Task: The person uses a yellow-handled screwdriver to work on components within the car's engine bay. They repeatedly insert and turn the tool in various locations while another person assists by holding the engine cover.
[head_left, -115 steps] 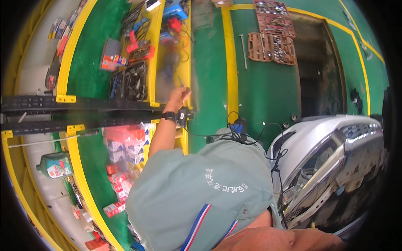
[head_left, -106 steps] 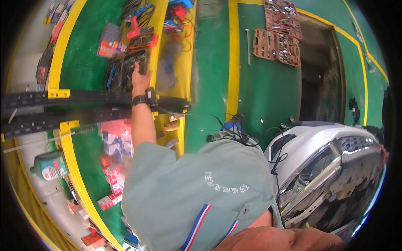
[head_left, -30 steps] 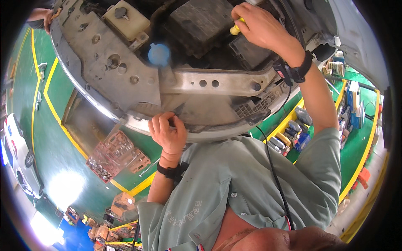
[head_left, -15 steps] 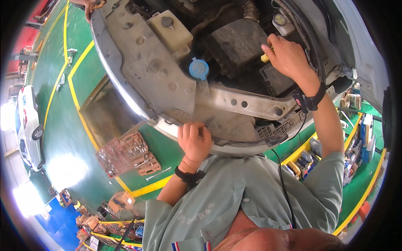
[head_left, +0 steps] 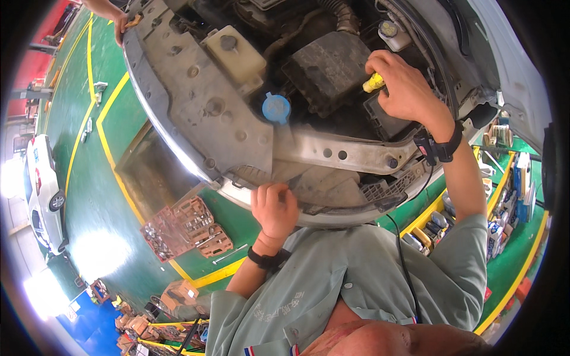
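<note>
I see a yellow-handled tool (head_left: 373, 82) gripped in my right hand (head_left: 407, 89), fingers curled around it, deep in the engine bay just beside a dark box-shaped cover (head_left: 328, 70). Only the yellow end shows past my fingers; the tip is hidden. My left hand (head_left: 274, 207) is closed over the front edge of the bare metal crossmember (head_left: 332, 155), fingers hooked on its lip. Between my two hands sits a blue round cap (head_left: 276, 108), and beyond the left hand a pale fluid reservoir (head_left: 234, 52). Beyond the right hand there is a small white cap (head_left: 389, 29). Well off to the left of my left hand, open socket trays (head_left: 185, 228) lie on the green floor (head_left: 95, 178). Another person's hand (head_left: 122, 24) rests on the far corner of the car's front.
</note>
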Demonstrator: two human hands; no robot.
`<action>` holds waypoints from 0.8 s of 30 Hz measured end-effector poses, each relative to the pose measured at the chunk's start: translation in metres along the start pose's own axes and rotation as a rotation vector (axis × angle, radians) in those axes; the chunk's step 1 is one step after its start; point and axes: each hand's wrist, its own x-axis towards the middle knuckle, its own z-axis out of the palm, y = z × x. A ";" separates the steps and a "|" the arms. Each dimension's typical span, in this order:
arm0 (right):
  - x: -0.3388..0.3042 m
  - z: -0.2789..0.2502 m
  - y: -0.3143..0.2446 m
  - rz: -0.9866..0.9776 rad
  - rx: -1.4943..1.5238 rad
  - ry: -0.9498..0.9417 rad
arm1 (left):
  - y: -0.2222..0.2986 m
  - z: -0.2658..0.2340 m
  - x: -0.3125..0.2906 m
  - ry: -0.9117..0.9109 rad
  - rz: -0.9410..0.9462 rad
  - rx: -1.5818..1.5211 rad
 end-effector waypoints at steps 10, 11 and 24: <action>-0.006 0.008 0.015 -0.022 -0.036 0.140 | -0.018 -0.012 0.008 -0.107 0.137 -0.016; -0.005 0.007 0.017 0.007 -0.081 0.126 | -0.016 -0.012 0.010 -0.112 0.147 -0.020; -0.007 0.008 0.022 0.115 -0.004 -0.089 | -0.019 -0.009 0.005 -0.159 0.145 0.094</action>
